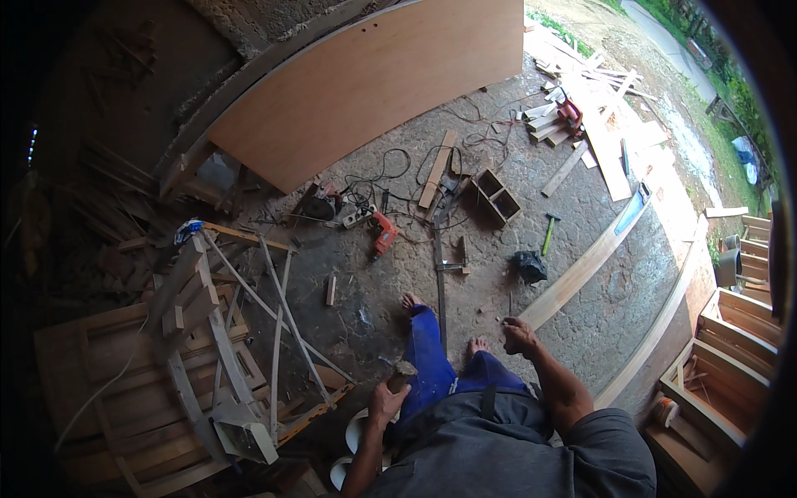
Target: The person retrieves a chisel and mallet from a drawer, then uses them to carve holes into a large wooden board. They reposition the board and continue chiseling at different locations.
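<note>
My left hand (385,403) is closed around a small rough brown block (403,375), held beside my left thigh. In front of my right thigh, my right hand (520,338) is curled into a fist. A tiny pale tip shows at its fingers, too small to name. Close to that fist lies the near end of a long wooden plank (573,278), and I cannot tell whether they touch. A handsaw (635,209) with a blue blade rests on the plank's far end. Left of the plank are a black plastic bag (530,266) and a green-handled hammer (548,234).
Ahead on the concrete floor lie an orange drill (383,235), a bar clamp (441,278), a two-compartment wooden box (496,198) and tangled cords. A plywood sheet (374,91) leans behind. A metal stepladder (278,315) stands left; wooden drawer frames (722,365) stand right.
</note>
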### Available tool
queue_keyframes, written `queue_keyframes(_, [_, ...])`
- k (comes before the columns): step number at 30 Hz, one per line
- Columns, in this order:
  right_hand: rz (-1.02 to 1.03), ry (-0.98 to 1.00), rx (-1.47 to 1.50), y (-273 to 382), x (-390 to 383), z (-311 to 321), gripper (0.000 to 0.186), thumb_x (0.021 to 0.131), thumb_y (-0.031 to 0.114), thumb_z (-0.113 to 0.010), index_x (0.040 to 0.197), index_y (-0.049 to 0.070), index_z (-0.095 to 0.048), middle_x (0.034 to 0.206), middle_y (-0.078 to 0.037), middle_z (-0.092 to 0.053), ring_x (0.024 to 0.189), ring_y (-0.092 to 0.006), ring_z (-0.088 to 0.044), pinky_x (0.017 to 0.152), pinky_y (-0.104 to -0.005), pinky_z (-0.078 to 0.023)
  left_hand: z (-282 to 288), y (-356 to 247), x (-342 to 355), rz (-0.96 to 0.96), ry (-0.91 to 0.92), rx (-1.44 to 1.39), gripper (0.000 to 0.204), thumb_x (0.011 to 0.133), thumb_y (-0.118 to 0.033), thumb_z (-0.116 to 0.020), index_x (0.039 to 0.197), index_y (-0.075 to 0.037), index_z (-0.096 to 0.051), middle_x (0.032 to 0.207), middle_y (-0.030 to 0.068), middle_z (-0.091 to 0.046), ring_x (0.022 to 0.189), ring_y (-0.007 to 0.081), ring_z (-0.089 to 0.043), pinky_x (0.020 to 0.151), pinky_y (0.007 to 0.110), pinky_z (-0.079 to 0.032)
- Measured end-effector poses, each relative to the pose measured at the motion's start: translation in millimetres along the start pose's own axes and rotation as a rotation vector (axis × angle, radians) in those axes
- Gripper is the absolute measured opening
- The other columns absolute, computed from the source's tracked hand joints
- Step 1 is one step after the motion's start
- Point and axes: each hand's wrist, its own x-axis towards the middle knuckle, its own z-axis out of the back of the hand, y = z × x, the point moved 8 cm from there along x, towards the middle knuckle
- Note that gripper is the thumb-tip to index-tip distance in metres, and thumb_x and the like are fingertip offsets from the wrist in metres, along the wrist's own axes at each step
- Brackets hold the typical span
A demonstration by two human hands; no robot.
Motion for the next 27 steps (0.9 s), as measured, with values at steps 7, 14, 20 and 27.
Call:
queue_keyframes(7, [-0.222,0.034,0.306,37,185,-51,0.042,0.081,0.019,-0.057,0.119,0.004,-0.064,0.083,-0.013,-0.07,0.096,-0.0347,-0.07,0.082,-0.0429,-0.056,64,-85,193,-0.108,0.002,0.214,0.044,0.084,-0.04,-0.076,0.114,-0.008,-0.069,0.106,0.0217,-0.072,0.101,0.0427,-0.068,0.084,0.048,-0.054])
queue_keyframes(14, [-0.508,-0.124,-0.14,56,379,-31,0.042,0.09,0.03,-0.052,0.13,0.021,-0.059,0.109,-0.02,-0.069,0.104,-0.0423,-0.064,0.09,-0.0509,-0.052,54,-117,339,-0.269,0.139,0.258,0.034,0.084,-0.031,-0.078,0.11,-0.011,-0.068,0.103,0.0159,-0.069,0.096,0.041,-0.068,0.078,0.05,-0.055])
queue_keyframes(20, [-0.465,-0.329,-0.172,-9,588,-3,0.041,0.091,0.031,-0.059,0.131,0.023,-0.056,0.111,-0.023,-0.06,0.103,-0.0445,-0.062,0.089,-0.0514,-0.052,38,-103,393,-0.233,0.257,0.421,0.056,0.075,-0.021,-0.083,0.127,-0.017,-0.06,0.109,0.009,-0.058,0.095,0.0372,-0.067,0.076,0.05,-0.055])
queue_keyframes(27, [-0.476,-0.442,-0.325,-88,717,-42,0.047,0.094,0.023,-0.06,0.139,0.017,-0.049,0.128,-0.025,-0.055,0.116,-0.0466,-0.057,0.094,-0.0523,-0.05,65,-85,423,-0.17,0.076,0.295,0.055,0.069,-0.015,-0.082,0.121,-0.013,-0.063,0.099,0.0115,-0.059,0.088,0.0369,-0.066,0.072,0.047,-0.054])
